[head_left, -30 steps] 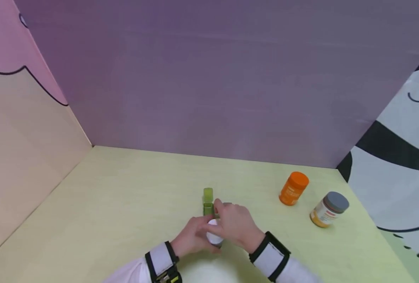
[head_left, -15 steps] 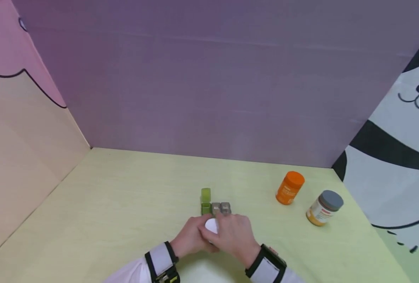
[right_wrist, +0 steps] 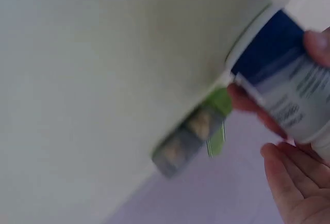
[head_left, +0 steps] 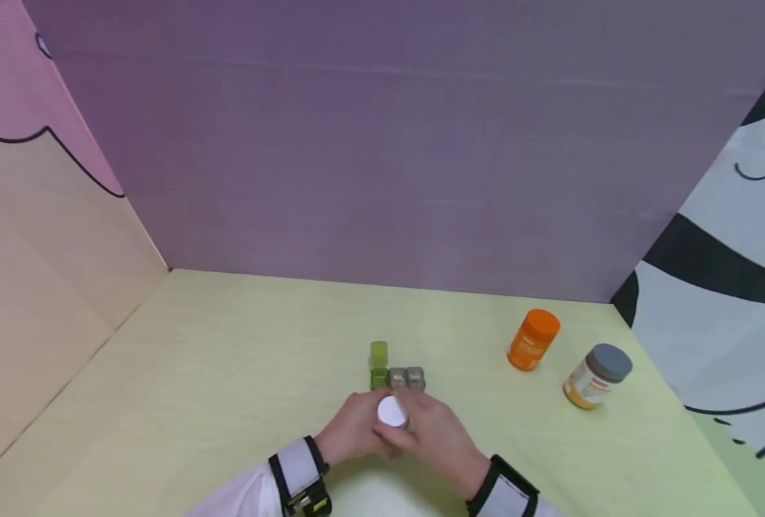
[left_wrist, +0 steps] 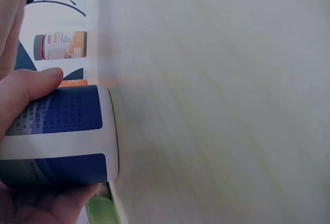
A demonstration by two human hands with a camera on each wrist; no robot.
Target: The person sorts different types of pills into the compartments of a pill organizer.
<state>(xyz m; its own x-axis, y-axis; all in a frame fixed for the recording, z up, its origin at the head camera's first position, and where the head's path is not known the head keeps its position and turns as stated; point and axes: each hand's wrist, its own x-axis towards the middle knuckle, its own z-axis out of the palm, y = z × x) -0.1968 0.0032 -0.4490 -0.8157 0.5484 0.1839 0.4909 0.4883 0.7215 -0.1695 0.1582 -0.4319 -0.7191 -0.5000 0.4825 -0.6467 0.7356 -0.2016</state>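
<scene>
A white bottle (left_wrist: pixel 56 144) with a blue label stands upright on the table in front of the person. My left hand (head_left: pixel 353 429) grips its body, thumb on one side and fingers on the other in the left wrist view. On top is a white cap (head_left: pixel 392 411), with the thumb and forefinger of my right hand (head_left: pixel 439 439) curved round it. In the right wrist view, the right fingers (right_wrist: pixel 289 175) lie beside the cap end. Just beyond both hands stands a small green box (head_left: pixel 379 378), its lid (head_left: pixel 379 353) folded back. Two grey boxes (head_left: pixel 406 376) adjoin it.
Farther right stand an orange bottle (head_left: pixel 533 340) with an orange lid and a jar (head_left: pixel 597 377) with a grey lid and a white and yellow label. A purple wall (head_left: pixel 382 158) closes off the back of the pale table (head_left: pixel 260 337); printed panels flank it.
My right hand has turned about the cap, its forefinger drawing back from the green box and uncovering the grey boxes. The left hand keeps its grip on the bottle.
</scene>
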